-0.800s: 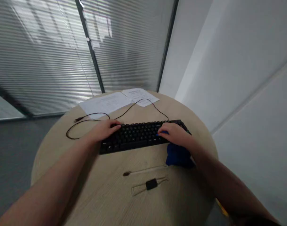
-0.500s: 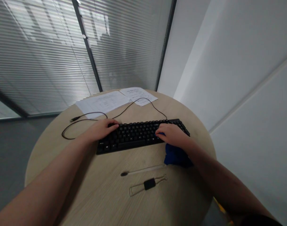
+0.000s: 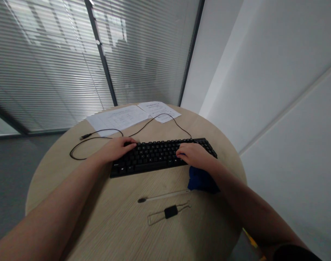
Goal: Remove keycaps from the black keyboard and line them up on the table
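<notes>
A black keyboard lies on the round wooden table, slightly slanted. My left hand is closed around its far left corner, thumb over the keys. My right hand is over the right-hand keys with its fingers curled. A blue cloth bunches out below that palm onto the table, and its upper part is hidden in the hand. Nearer me lie a thin pale stick with a dark tip and a wire tool with a black block at its middle, which looks like a keycap puller.
The keyboard's black cable loops behind and to the left, ending in a plug. Printed paper sheets lie at the table's far side, partly under the cable. A white wall stands close on the right, and blinds cover the glass ahead.
My right hand has shifted very slightly left over the keys, and the blue between its fingers no longer shows. My left hand stays on the corner. The whole view has drifted a little.
</notes>
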Demonstrator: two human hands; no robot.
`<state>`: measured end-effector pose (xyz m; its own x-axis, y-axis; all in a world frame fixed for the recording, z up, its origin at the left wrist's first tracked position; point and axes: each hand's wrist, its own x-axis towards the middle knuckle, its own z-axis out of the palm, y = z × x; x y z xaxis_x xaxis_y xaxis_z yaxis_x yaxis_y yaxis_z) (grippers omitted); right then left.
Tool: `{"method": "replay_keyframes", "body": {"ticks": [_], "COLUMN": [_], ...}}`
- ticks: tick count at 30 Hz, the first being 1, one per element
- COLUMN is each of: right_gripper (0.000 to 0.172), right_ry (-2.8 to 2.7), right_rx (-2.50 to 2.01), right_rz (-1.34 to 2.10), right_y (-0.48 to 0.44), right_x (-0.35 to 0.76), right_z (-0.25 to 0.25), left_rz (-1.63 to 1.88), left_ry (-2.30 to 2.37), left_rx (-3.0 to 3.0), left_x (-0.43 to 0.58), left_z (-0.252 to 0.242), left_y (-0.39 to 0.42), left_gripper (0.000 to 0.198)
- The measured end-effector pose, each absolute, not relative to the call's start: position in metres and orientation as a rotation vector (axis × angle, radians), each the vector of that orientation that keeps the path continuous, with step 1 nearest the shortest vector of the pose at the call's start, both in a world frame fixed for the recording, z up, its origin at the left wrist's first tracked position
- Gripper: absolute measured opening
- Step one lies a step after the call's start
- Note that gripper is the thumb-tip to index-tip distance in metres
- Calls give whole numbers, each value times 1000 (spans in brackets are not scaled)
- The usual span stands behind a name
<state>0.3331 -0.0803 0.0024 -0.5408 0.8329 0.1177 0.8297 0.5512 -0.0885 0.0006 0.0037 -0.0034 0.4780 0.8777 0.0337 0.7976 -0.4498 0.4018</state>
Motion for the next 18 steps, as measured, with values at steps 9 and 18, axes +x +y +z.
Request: {"method": "replay_keyframes", "body": {"ticks": [9,18], "right_gripper": [14,18], "right_ry": [-2620,-2640], "right_rx": [-1603,-1454], "right_rz": [80,93], "right_y": [-81,-79], "right_x": [362,340], "right_z": [9,7], "left_rz": [362,318], "left_ry": [1404,1475], "left_rx": [2385,2372], "left_x": [-1,1], "left_z": [-4,-1], "left_y": [4,4], "left_gripper": [46,49]}}
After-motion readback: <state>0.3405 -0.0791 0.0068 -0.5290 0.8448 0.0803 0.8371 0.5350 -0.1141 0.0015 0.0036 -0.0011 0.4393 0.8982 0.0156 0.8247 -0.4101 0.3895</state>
